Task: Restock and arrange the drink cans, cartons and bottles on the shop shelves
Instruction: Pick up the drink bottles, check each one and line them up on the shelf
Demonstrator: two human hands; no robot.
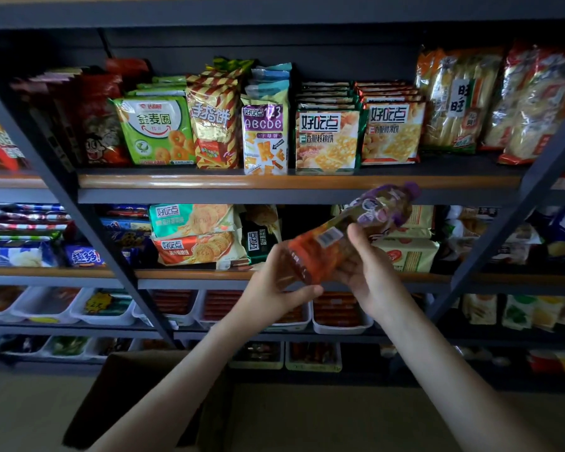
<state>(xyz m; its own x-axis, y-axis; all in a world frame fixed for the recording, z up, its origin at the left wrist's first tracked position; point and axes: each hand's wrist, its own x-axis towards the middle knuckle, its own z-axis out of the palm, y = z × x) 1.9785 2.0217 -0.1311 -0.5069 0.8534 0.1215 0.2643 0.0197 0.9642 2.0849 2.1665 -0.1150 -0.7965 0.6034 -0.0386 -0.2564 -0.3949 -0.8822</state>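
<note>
A plastic drink bottle (346,230) with a purple cap, a purple-and-orange label and a barcode lies tilted in front of the shelves, cap up to the right. My left hand (274,288) grips its lower end, thumb across the base. Around the bottle's middle curl the fingers of my right hand (369,272), thumb on top by the barcode. Both hands hold it level with the second shelf from the top (190,274).
The upper shelf (274,181) carries snack and biscuit packets standing upright; the shelf below holds more packets. Lower shelves carry white trays (340,327) of sausages and sachets. A dark cardboard box (137,396) stands on the floor below my arms. Slanted metal uprights (88,223) cross the shelves.
</note>
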